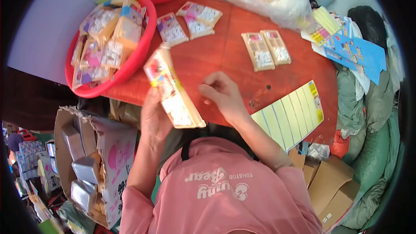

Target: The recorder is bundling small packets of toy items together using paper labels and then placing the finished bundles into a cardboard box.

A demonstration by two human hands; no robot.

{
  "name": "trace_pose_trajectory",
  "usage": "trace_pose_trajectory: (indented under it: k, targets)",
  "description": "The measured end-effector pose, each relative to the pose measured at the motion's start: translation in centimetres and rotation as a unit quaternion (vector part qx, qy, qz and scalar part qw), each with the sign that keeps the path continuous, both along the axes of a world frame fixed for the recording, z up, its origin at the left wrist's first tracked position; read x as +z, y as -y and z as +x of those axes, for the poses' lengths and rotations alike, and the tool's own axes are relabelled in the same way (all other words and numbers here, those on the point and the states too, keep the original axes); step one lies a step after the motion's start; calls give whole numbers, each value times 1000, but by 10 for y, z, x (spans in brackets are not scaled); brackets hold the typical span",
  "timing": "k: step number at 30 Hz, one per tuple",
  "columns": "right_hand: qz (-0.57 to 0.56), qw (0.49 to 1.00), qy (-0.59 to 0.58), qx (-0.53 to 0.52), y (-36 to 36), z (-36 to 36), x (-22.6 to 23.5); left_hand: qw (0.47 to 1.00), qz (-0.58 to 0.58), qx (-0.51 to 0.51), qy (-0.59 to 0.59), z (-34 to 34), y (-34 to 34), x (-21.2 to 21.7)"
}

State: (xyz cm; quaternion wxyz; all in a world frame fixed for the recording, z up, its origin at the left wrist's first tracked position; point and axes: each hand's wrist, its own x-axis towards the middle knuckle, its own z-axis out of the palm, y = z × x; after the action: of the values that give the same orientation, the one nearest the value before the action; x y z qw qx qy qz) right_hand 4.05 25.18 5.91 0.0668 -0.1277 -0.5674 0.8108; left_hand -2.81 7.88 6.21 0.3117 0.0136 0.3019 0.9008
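Red bench (pixel 225 56) under us: our left hand (pixel 154 119) clamps a stack of blister cards (pixel 173 91), long axis running away from us; our right hand (pixel 223 93), just beside it, seems loosely curled, empty; 2 packs (pixel 266 50) lie beyond.

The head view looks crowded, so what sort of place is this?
Probably a small hand-packing workshop. The left hand holds a stack of blister packs over a red table, a red basin is heaped with more packs, and a cardboard box stands beside.
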Motion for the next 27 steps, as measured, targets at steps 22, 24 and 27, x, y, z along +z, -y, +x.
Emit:
trace_pose_trajectory:
  k: [22,24,27]
  targets:
    - [492,828,-194,-187,-54,43,77,998,40,56,-15,-16,-71,-19]
    - [546,701,-319,-329,-41,44,99,1000,-9,26,-2,-7,-66,-17]
    - [684,691,-204,-110,-32,25,49,1000,7,11,-16,-5,-75,-17]
